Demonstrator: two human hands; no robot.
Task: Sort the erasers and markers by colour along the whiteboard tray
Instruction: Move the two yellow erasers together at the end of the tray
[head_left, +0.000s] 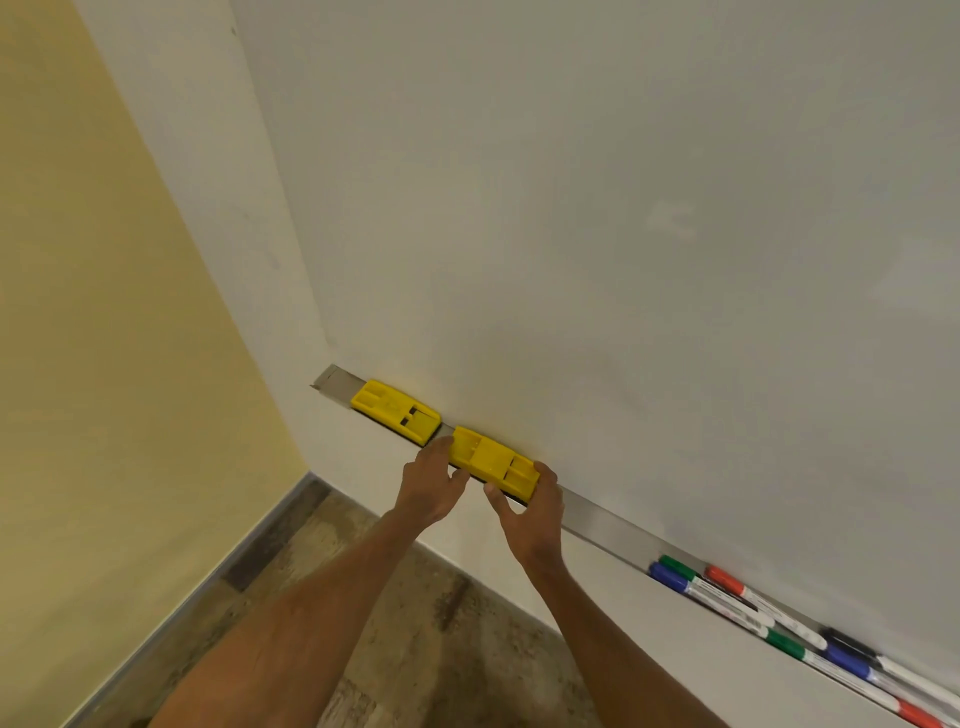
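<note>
Two yellow erasers lie on the metal whiteboard tray (597, 525). The first eraser (395, 411) rests near the tray's left end, untouched. The second eraser (492, 462) sits just to its right, gripped from both ends: my left hand (431, 486) holds its left end and my right hand (530, 512) holds its right end. Further right along the tray lie several markers mixed together: a green-capped marker (678, 568), a blue-capped marker (670, 578), a red-capped marker (724, 580), a black-capped marker (849, 642), and more green, blue and red caps beyond.
The whiteboard (623, 234) rises above the tray. A yellow wall (104, 312) meets it at the left corner. Below is a wood-patterned floor (415, 649) with a grey skirting. A bare stretch of tray lies between the second eraser and the markers.
</note>
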